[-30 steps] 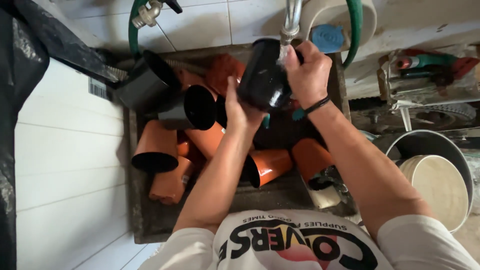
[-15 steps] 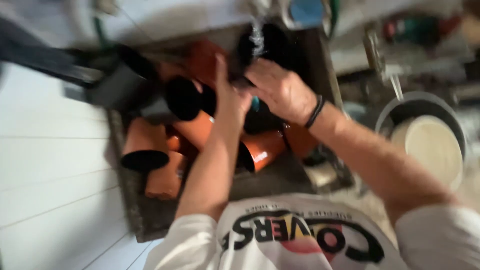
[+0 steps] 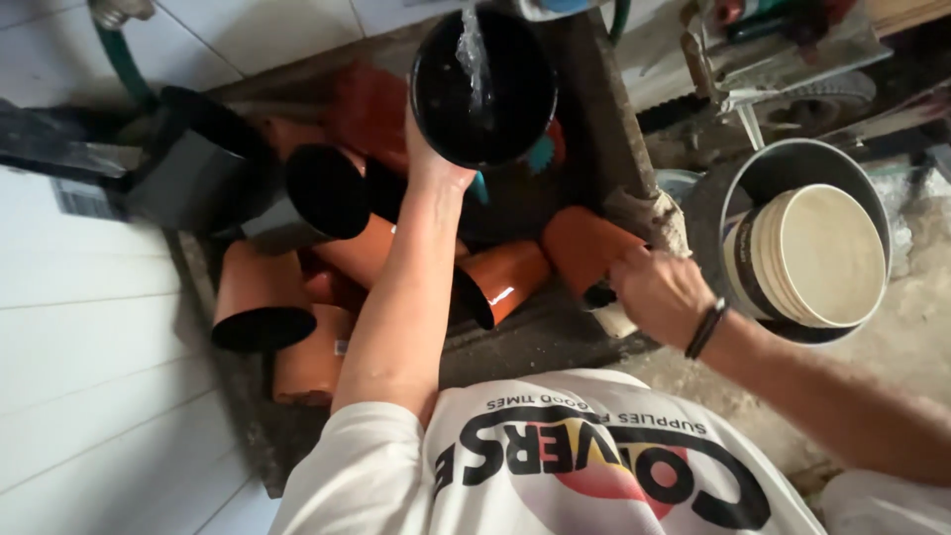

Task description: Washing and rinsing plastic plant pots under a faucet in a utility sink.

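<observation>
The black plastic pot [image 3: 483,89] is now held by the left hand [image 3: 433,166] alone, mouth up under the water stream at the far sink end. The right hand [image 3: 662,292] has been withdrawn (fingers loosely curled, empty) to the sink's [image 3: 555,342] near right edge, beside an orange pot [image 3: 582,248].

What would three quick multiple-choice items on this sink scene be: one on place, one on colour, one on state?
1. Where is the black pot?
A. under the water stream
B. on the floor
C. inside the bucket

2. What colour are most pots in the sink?
A. blue
B. orange
C. white

3. What is the right hand doing?
A. gripping the black pot
B. off the black pot, at the sink's edge
C. turning a tap

Answers: 1 A, water falls into its mouth while the left hand holds it; 2 B, orange ones lie heaped; 3 B, it hangs apart, low right.
</observation>
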